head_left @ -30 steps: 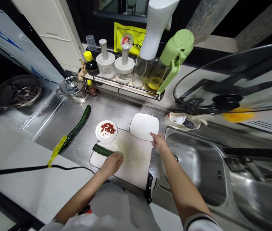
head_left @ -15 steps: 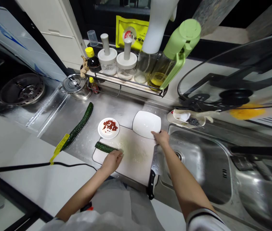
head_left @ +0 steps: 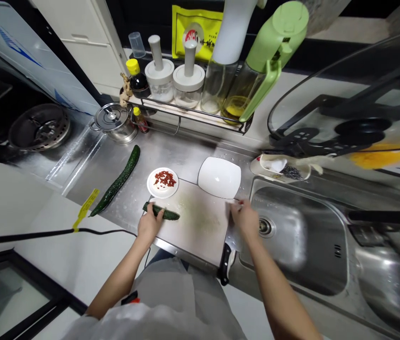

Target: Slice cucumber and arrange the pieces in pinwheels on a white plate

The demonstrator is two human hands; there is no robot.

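Observation:
My left hand [head_left: 150, 225] grips a cut piece of cucumber [head_left: 170, 215], fingers and thumb on either side of it. The piece lies near the left side of the pale cutting board [head_left: 189, 236]. Beside the board's upper right edge is my right hand [head_left: 245, 219], its fingers bent and smeared by motion. It is apart from the white squarish dish [head_left: 219, 177] just above it. A small white plate [head_left: 152, 190] with chopped red bits [head_left: 165, 179] stands at the board's upper left corner.
A whole cucumber [head_left: 116, 184] lies left on the steel counter. A black-handled knife [head_left: 225, 264] rests at the board's lower right. The sink [head_left: 302, 236] is on the right. Behind are a lidded pot [head_left: 114, 125] and a rack [head_left: 192, 112] with jars and bottles.
My left hand has shifted left along the cucumber piece and now wraps its middle. My right hand has come off the dish's edge and sits lower, beside the board. The view has tilted slightly.

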